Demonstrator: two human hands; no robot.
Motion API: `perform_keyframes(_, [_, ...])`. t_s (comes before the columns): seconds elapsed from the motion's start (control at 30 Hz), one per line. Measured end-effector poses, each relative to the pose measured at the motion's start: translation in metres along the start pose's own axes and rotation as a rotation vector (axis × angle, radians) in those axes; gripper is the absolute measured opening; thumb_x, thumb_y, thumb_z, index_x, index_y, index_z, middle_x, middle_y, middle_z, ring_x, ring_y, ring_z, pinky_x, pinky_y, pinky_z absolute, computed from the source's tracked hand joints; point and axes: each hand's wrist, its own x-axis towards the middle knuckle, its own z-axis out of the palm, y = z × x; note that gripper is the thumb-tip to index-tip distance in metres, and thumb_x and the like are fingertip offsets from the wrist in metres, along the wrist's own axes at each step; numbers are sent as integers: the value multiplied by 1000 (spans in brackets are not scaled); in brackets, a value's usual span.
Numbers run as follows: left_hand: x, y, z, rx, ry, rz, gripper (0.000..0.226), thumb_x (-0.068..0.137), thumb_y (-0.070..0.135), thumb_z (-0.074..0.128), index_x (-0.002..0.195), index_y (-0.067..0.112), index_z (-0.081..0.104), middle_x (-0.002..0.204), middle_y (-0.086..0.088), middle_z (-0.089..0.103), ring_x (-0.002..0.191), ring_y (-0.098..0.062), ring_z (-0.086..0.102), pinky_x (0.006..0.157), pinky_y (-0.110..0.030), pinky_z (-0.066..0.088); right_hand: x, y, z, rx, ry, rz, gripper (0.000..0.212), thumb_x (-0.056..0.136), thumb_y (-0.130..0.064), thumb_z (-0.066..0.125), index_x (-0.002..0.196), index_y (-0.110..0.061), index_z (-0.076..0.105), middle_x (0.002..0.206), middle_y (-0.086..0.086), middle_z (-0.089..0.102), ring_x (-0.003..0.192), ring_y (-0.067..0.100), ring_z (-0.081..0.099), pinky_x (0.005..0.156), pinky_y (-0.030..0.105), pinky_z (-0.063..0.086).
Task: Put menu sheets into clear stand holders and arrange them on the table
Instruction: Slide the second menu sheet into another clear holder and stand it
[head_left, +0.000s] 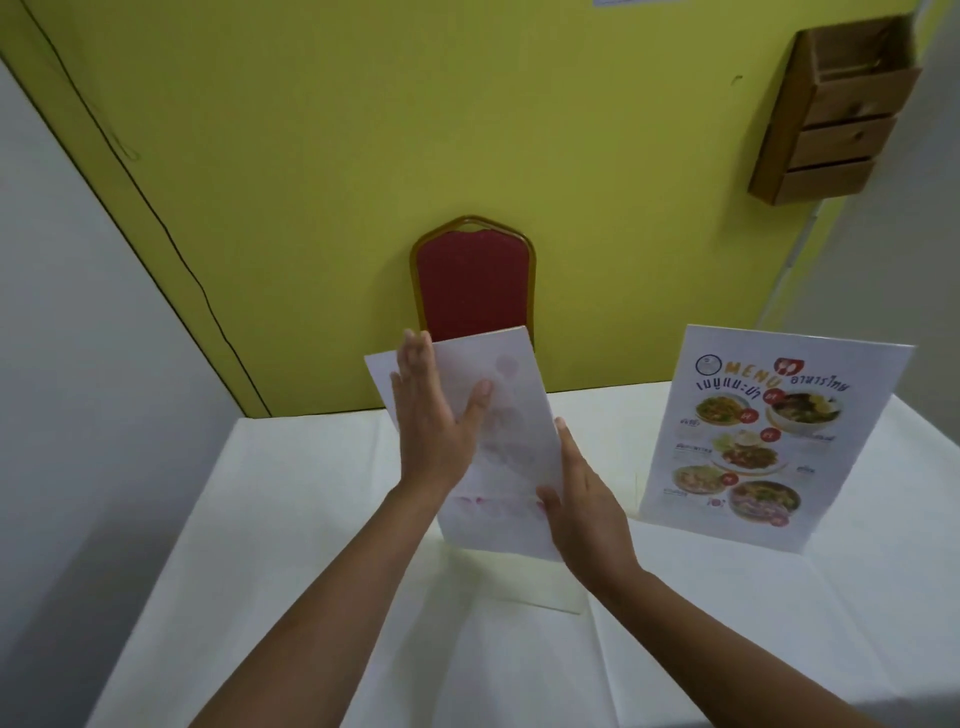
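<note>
- Over the middle of the white-clothed bench (322, 519), I hold a menu sheet (498, 415) upright with its blank back toward me; the print shows only faintly through the paper, so the printed side faces the red chair (475, 286) across from me.
- My left hand (434, 421) lies flat against the back of the sheet, fingers (415, 364) straight and together, thumb spread off to the side. I judge this keeps the paper from bowing.
- My right hand (584, 504) presses along the sheet's right edge, fingers extended and close together, not curled around anything, steadying that side.
- At the foot of the sheet a clear stand holder (524, 582) rests on the bench. Its base plate shows near me, but I cannot tell how far the sheet sits inside its sleeve.
- Well to the right, a finished holder with a menu (774, 441) stands upright on the bench, print facing me.
- My guess is that this sheet is being seated in its holder, so one stand is done and this one is in hand.
</note>
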Motion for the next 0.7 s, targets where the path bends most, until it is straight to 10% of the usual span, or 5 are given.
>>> perform_keyframes(0.43, [-7,35,-22,100,-107,188,115,76,81,33,156,8,-5,162,1,-15,151,-8,-12,121,-30,-12,-10,-29,8,12,32,-145,74,96,-20,56,154,-20,11,154,3,38,131,25,51,102,43,47])
perform_keyframes(0.7, [-8,31,-56,213,-117,157,105,84,63,56,157,8,4,166,-2,13,149,-4,7,124,-49,-2,-17,-28,20,-13,-59,-319,63,102,-37,38,154,-26,5,152,-19,-5,147,10,12,116,30,0])
